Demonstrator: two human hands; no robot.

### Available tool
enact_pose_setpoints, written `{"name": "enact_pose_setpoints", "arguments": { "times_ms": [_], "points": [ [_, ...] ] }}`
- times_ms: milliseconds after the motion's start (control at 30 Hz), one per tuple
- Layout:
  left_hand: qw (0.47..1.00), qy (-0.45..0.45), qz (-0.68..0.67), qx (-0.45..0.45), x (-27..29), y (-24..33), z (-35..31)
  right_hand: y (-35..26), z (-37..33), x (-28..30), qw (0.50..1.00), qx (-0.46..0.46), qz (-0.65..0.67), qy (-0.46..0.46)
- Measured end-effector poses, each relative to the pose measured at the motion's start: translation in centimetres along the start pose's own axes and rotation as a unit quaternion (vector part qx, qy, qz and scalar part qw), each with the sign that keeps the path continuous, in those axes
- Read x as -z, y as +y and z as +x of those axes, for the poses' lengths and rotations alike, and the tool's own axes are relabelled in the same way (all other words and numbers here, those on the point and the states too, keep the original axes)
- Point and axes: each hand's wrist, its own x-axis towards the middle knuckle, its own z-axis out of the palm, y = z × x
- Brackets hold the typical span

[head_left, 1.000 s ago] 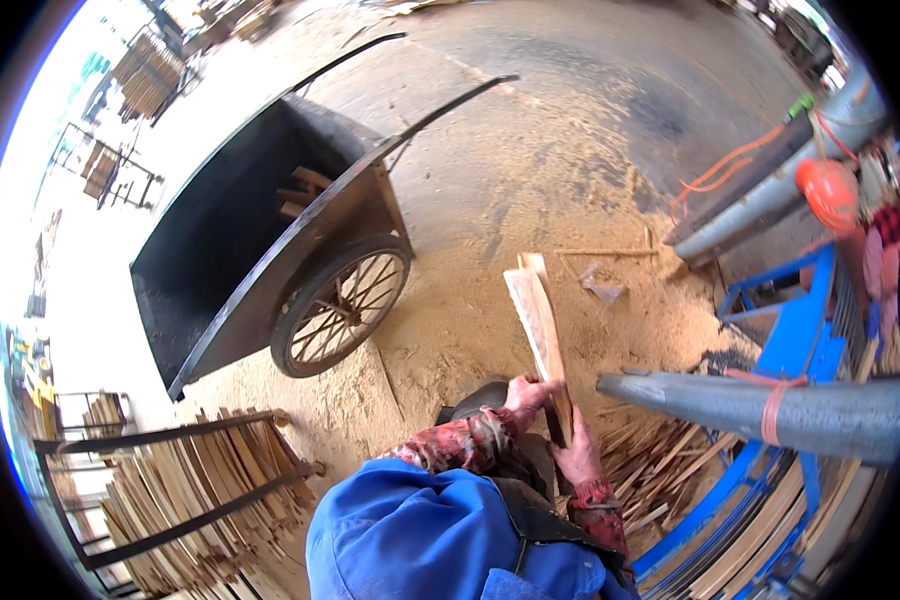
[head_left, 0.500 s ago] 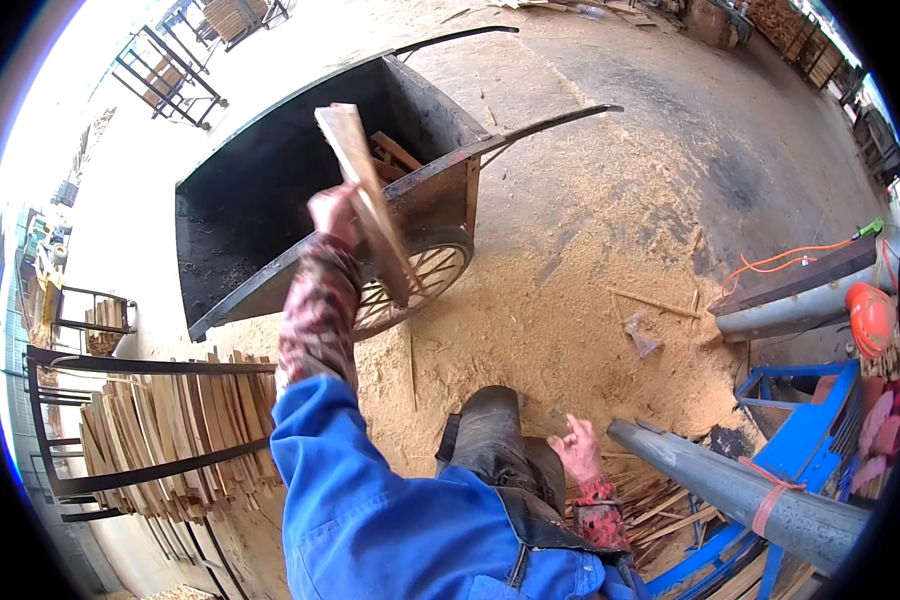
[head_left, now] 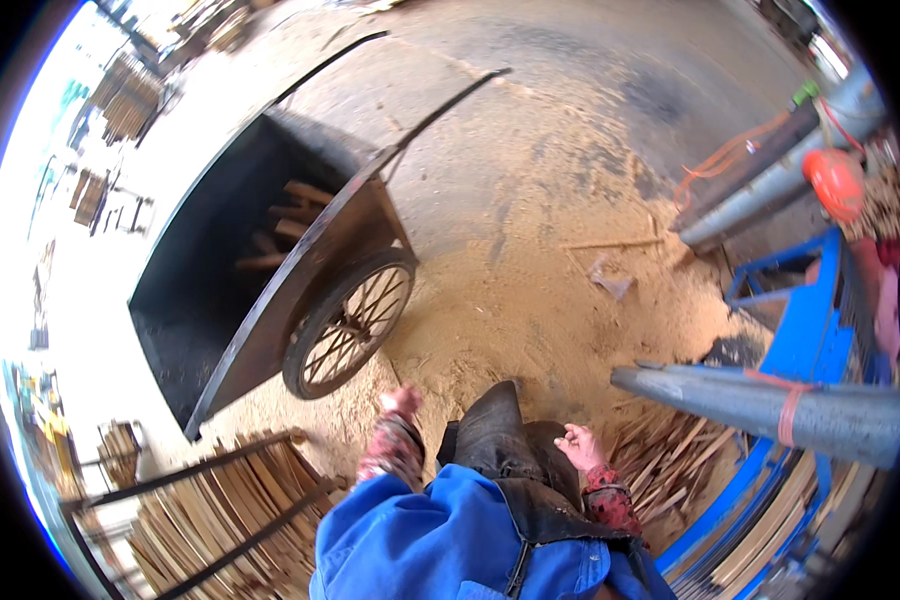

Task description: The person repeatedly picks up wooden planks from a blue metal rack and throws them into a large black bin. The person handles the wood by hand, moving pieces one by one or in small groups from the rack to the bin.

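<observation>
My left hand [head_left: 402, 401] hangs below the wheel of a dark handcart [head_left: 305, 285], apart from it, with no wood in it. Its fingers are somewhat blurred but look loosely apart. Inside the cart lie several short pieces of wood [head_left: 292, 222]. Low by my right thigh, my right hand [head_left: 581, 447] is empty, its fingers loosely bent and apart. A pile of thin wood strips [head_left: 660, 465] lies on the floor just beyond it.
At lower left a dark metal rack [head_left: 200, 466] holds upright boards [head_left: 232, 510]. To the right are a grey pipe [head_left: 770, 410], a blue metal frame [head_left: 815, 325] and an orange helmet [head_left: 834, 184]. Sawdust [head_left: 530, 300] covers the floor.
My left hand has let go of the board and come back from the cart toward my body. More wood shows inside the cart. The view has turned; my right hand stays low.
</observation>
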Motion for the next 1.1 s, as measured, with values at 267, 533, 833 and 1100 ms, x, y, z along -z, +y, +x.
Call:
{"name": "enact_pose_setpoints", "arguments": {
  "times_ms": [267, 533, 833, 1100],
  "points": [
    [0.937, -0.18, 0.298, -0.027, -17.0, -2.9, -10.3, 1.8, -4.2, 2.7, 0.987, -0.053, 0.028, 0.152],
    [0.832, -0.311, 0.455, -0.055, -28.0, -6.6, -11.3, 6.7, -10.6, 3.4, 0.948, -0.075, 0.092, 0.294],
    [0.628, -0.435, 0.644, 0.047, -32.3, -22.7, -22.0, 11.6, -21.2, 6.3, 0.805, -0.132, 0.164, 0.555],
    [0.61, -0.465, 0.639, 0.055, -34.4, -27.4, -25.8, 13.0, -32.3, 11.0, 0.74, -0.231, 0.176, 0.607]
  ]
}}
